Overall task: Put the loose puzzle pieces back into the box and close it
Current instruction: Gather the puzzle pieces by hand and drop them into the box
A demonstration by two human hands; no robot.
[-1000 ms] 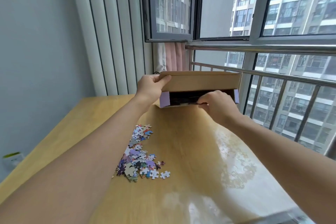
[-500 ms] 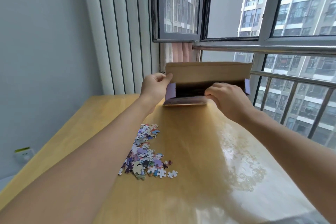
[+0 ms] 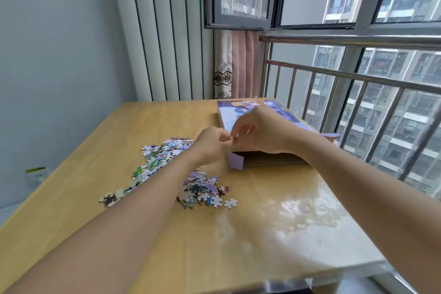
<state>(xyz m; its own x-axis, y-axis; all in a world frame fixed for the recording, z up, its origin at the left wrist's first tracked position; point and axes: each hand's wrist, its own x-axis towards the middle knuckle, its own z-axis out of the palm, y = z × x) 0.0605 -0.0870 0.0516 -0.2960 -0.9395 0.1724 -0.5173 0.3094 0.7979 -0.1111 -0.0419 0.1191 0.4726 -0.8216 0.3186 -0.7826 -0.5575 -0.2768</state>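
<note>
Beside a barred window stands the wooden table [image 3: 250, 234], with the flat picture-printed box [image 3: 241, 108] lying at about one o'clock, its near end open with a lilac flap [image 3: 235, 161] hanging out. The colourful puzzle pieces [image 3: 171, 164] all lie loose at about ten o'clock, so I judge nothing is packed yet. The left hand [image 3: 211, 144] and right hand [image 3: 259, 131] meet at that open end with curled fingers, seemingly pinching its edge; exactly what they hold, I cannot tell.

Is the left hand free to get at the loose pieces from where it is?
Probably yes. The left hand sits at the box's open end, right beside the pieces on the table, with nothing between them. Whether it already pinches something is unclear.
</note>
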